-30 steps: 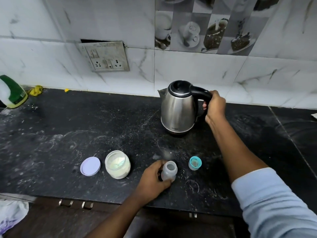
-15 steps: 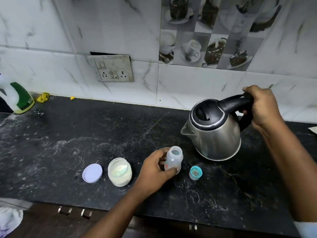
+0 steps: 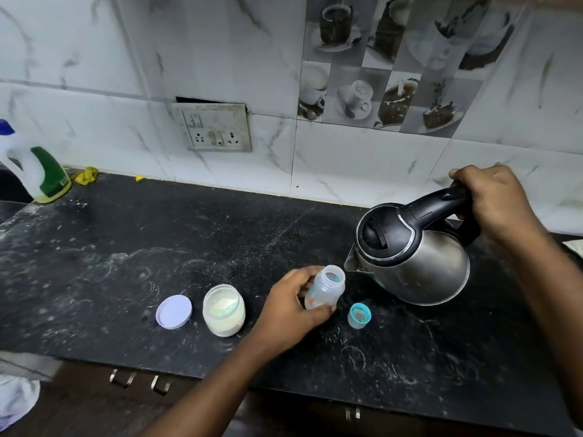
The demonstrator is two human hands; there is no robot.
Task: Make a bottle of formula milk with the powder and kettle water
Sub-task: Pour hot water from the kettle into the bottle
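- The black counter (image 3: 94, 279) stretches wide to the left, and its front edge runs along the bottom.
- My left hand (image 3: 290, 307) curls round the bottle (image 3: 326, 287), low in the middle.
- My right hand (image 3: 495, 200) grips the tipped kettle (image 3: 416, 263) at the right, its spout just beside the bottle's mouth.
- The open powder jar (image 3: 224, 310) stands left of the bottle.
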